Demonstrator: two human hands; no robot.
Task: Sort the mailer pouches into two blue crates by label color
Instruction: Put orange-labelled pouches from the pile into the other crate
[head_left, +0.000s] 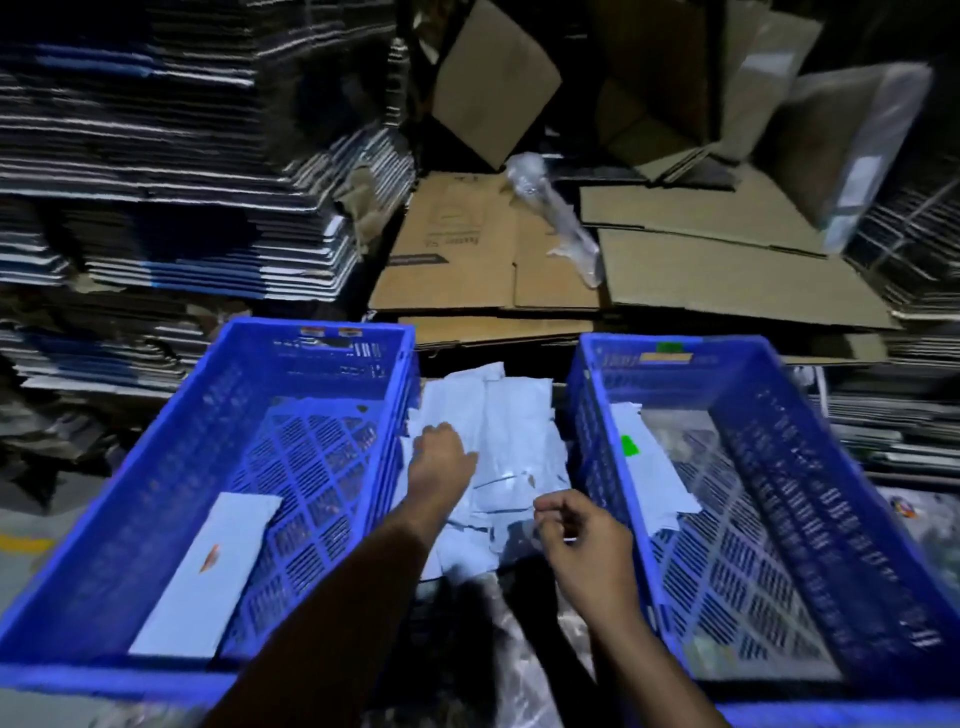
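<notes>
While 2 hands (441, 460) reach, 2 crates (358, 332) hold 1 pouch (208, 566) each.

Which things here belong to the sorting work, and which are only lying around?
Belong to the job:
- left crate, holding an orange-label pouch
- right crate, holding a green-label pouch
- pouch pile between them
- left hand, right hand

Lying about:
- flattened cardboard
- stacked sheets
- crumpled plastic wrap

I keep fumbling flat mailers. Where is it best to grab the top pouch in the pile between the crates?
Probably its free far edge, from above: the pouch lies flat atop the pile, so pinching a loose edge beats the face. The left hand is already reaching there.
</notes>
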